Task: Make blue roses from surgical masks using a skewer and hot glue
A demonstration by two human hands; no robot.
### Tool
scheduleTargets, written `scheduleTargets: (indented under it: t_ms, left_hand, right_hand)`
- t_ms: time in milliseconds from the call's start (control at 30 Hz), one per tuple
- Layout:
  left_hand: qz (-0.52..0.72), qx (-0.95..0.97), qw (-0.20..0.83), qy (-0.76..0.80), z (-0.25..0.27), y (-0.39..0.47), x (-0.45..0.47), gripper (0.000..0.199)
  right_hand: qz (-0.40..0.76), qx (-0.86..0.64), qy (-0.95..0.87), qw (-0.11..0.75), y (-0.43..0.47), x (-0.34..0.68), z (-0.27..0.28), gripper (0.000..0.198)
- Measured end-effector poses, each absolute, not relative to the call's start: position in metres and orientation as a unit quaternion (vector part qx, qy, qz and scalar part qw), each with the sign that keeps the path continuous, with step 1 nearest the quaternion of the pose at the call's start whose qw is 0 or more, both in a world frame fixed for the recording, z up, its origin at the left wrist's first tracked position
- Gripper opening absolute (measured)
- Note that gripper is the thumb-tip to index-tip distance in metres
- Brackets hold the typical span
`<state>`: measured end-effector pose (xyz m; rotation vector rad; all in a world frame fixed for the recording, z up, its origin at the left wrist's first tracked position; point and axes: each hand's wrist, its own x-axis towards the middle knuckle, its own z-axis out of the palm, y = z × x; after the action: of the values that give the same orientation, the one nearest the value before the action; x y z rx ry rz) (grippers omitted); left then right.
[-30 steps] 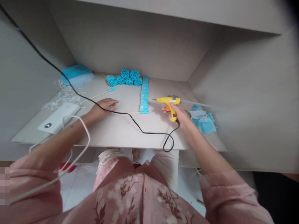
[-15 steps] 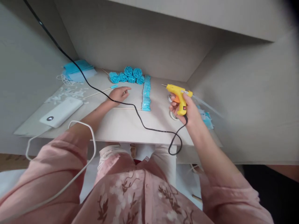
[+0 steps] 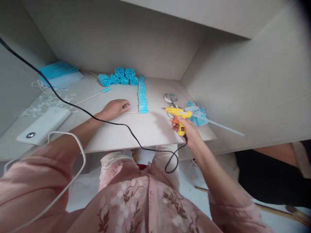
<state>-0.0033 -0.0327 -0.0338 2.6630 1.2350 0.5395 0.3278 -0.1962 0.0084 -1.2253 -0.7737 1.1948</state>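
Note:
My right hand (image 3: 186,127) is wrapped round a yellow glue gun (image 3: 178,113) with an orange trigger and a long clear glue stick out of its back. Its nozzle points left. On the table, my left hand (image 3: 115,109) has loosely curved fingers with a gap between them, close to a thin wooden stick (image 3: 132,112). The hand covers the stick's left end, and contact cannot be made out. The stick's other end meets a gathered blue strip (image 3: 143,94) lying lengthwise. Behind are several blue rolled flowers (image 3: 124,76) in a stacked group.
A second stick with a blue tip (image 3: 105,90) lies left. Also there are a white power bank (image 3: 45,126), white scraps (image 3: 48,103) and blue face masks (image 3: 59,72). Scissors (image 3: 173,103), a tape roll (image 3: 170,97) and blue scraps (image 3: 198,115) lie right. A black cord (image 3: 97,119) crosses my left forearm.
My left hand has moved nearer to me, from beside the blue-tipped stick to the end of the stick at the strip. The glue gun has come lower and closer. The view has turned right.

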Motion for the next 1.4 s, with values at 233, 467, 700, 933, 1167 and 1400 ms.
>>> scheduleTargets:
  t_ms: [233, 467, 700, 933, 1167, 1400]
  left_hand:
    - [0.136, 0.908, 0.096, 0.384, -0.035, -0.032, -0.009, 0.040]
    - [0.121, 0.922, 0.079, 0.360, -0.038, -0.035, -0.005, 0.034]
    - [0.124, 0.919, 0.082, 0.364, -0.041, -0.036, -0.003, 0.034]
    - [0.127, 0.915, 0.092, 0.372, -0.041, -0.037, -0.003, 0.032]
    - [0.133, 0.914, 0.098, 0.371, -0.041, -0.037, -0.003, 0.033]
    - [0.138, 0.913, 0.107, 0.370, -0.041, -0.037, -0.003, 0.033]
  right_hand:
    - [0.452, -0.546, -0.524, 0.473, -0.125, 0.319, -0.010, 0.055]
    - [0.440, -0.546, -0.569, 0.431, -0.099, 0.322, -0.020, 0.062]
    - [0.436, -0.573, -0.589, 0.367, -0.109, 0.316, -0.026, 0.072]
    - [0.415, -0.572, -0.613, 0.354, -0.108, 0.316, -0.026, 0.075]
    - [0.399, -0.582, -0.621, 0.342, -0.108, 0.314, -0.025, 0.076]
    - [0.388, -0.584, -0.628, 0.337, -0.108, 0.312, -0.025, 0.076]
